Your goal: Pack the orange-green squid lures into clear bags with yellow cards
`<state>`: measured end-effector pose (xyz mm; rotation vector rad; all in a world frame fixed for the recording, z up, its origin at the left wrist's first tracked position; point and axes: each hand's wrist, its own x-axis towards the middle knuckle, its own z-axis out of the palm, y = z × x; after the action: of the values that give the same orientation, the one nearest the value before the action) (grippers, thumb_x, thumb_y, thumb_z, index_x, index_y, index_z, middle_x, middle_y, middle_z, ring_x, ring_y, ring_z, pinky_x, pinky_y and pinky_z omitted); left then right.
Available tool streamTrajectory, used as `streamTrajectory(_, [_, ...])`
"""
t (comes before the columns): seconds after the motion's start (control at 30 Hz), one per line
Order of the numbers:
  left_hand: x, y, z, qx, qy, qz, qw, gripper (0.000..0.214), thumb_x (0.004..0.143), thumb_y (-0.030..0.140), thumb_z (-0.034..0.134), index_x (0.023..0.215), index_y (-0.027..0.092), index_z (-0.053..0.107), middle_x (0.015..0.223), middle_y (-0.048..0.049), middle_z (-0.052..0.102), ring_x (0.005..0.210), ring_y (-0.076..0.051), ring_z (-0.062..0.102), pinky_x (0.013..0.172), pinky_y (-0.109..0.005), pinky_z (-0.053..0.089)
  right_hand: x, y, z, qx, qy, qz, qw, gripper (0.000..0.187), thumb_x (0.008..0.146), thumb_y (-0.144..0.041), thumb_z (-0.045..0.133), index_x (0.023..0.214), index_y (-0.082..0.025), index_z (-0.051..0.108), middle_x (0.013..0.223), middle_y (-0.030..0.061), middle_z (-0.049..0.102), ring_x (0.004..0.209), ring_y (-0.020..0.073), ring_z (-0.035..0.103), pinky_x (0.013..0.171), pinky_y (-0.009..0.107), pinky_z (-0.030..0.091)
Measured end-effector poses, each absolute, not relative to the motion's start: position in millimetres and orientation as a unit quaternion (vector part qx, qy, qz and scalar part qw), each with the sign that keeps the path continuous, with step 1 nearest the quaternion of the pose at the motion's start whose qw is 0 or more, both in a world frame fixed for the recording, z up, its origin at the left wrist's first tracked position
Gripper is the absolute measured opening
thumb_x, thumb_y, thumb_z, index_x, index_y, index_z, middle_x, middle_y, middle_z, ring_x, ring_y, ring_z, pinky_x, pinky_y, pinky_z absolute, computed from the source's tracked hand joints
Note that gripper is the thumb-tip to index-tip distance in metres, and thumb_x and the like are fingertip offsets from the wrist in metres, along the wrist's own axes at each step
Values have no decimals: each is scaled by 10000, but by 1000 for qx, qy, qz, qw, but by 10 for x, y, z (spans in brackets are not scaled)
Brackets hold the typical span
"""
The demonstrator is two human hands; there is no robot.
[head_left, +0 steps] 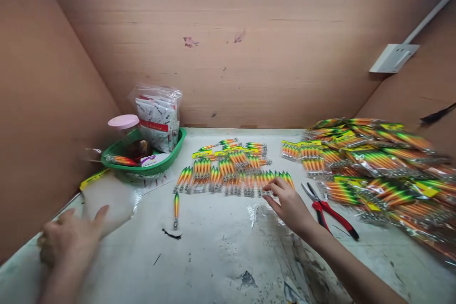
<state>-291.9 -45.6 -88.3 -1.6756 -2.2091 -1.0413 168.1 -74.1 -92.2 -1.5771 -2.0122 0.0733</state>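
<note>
My right hand [287,204] is over the right end of a row of fishing lures [237,183], green at one end and orange at the other with metal rings. Its thumb and fingers are apart, with nothing visible between them. At the lower left, my left hand [73,237] is blurred, beside or on a clear plastic bag [110,199] with a yellow top strip; its finger grip cannot be made out. One single lure [176,210] lies apart from the row, above a small black scrap [172,233].
A green basket [160,167] at the left holds a pink-lidded jar [123,122] and a bag of printed packets [158,121]. Red-handled pliers [329,211] lie right of my right hand. Packed lures [377,152] pile up along the right side. Board walls enclose the table [213,256].
</note>
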Motion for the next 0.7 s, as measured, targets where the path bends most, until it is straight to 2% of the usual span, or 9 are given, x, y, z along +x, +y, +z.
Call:
streamTrajectory(0.07, [-2538,-425,-897,-584,-710,-369,136,359,764,437,516,969,155,605,838,-147,594,875,-357,570,720,-527,472,1624,-557,-909,-580,-764,12,283,157,813,-109,488,877,-187,608,920,84,565,854,213,546,690,314,444])
streamTrajectory(0.1, [-2274,-409,-905,-658,-649,-366,113,357,787,400,503,990,126,607,894,-167,587,896,-342,560,756,-514,469,1611,-455,-904,-577,-766,3,282,203,793,-68,475,883,-185,614,942,99,569,895,232,531,703,327,435])
streamTrajectory(0.17, [-1696,-357,-920,-739,-569,-354,76,260,809,329,507,975,170,627,916,-109,603,874,-252,570,803,-412,485,1603,-263,-898,-570,-772,-6,283,259,757,-14,464,871,-183,624,966,119,578,929,245,512,711,333,422])
streamTrajectory(0.27, [-949,-186,-948,-829,-444,-341,14,258,790,136,502,1003,193,635,940,-84,627,916,-224,570,799,-371,494,1602,-56,-893,-540,-791,0,287,193,756,-28,498,751,-180,617,886,95,601,860,207,529,696,311,425])
streamTrajectory(0.37, [-491,78,-968,-855,-388,-343,-9,377,710,34,545,1028,215,634,1045,-86,625,936,-219,592,742,-343,521,1595,52,-851,-505,-805,16,310,137,822,-114,505,732,-164,595,826,45,611,765,149,560,677,284,452])
streamTrajectory(0.43, [-340,233,-949,-858,-365,-360,-25,305,740,38,542,978,197,646,1071,-103,626,911,-208,618,715,-330,534,1587,64,-783,-485,-805,29,341,161,864,-152,466,772,-170,597,823,39,626,755,138,585,681,275,475])
streamTrajectory(0.5, [-303,298,-895,-859,-342,-378,-45,192,804,74,514,893,174,652,1018,-102,653,870,-180,644,706,-295,540,1573,-9,-696,-468,-800,43,374,190,885,-174,434,797,-187,603,829,50,648,790,146,612,714,282,495])
streamTrajectory(0.57, [-374,220,-823,-863,-312,-392,-65,176,856,115,479,849,164,647,964,-90,681,863,-152,659,727,-259,541,1550,-205,-630,-452,-795,61,399,197,900,-201,424,829,-195,608,875,63,670,857,159,631,764,304,507])
streamTrajectory(0.7, [-724,-377,-778,-872,-263,-403,-88,180,883,167,473,919,172,650,989,-91,702,907,-143,665,787,-246,537,1485,-933,-745,-424,-800,107,411,180,906,-199,447,930,-205,626,1036,92,674,965,179,639,816,333,524])
